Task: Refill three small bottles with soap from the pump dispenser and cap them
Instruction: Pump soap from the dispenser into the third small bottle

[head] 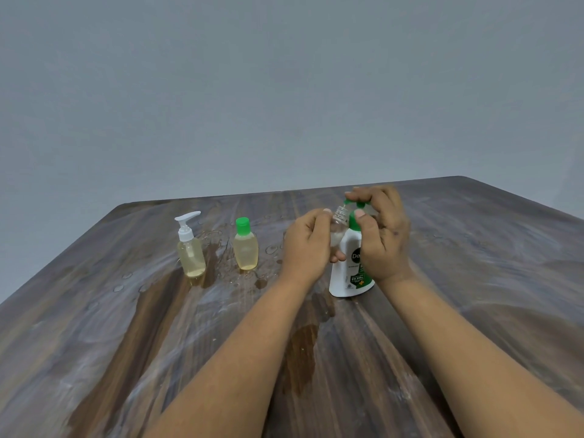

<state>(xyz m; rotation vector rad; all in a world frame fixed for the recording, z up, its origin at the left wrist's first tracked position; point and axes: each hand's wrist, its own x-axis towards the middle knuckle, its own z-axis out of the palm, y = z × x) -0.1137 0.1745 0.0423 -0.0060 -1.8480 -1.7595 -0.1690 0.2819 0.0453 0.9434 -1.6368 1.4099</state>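
Hands at the soap dispenser (349,267) on the table (474,311).
Left hand (308,245) gripped an uncapped clear bottle (338,224) at the nozzle; right hand (380,229) curled around the pump head.

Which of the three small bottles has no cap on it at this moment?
The small clear bottle gripped in the left hand, with bare neck threads. The bottle with the white pump top and the green-capped bottle stand closed on the wooden table.
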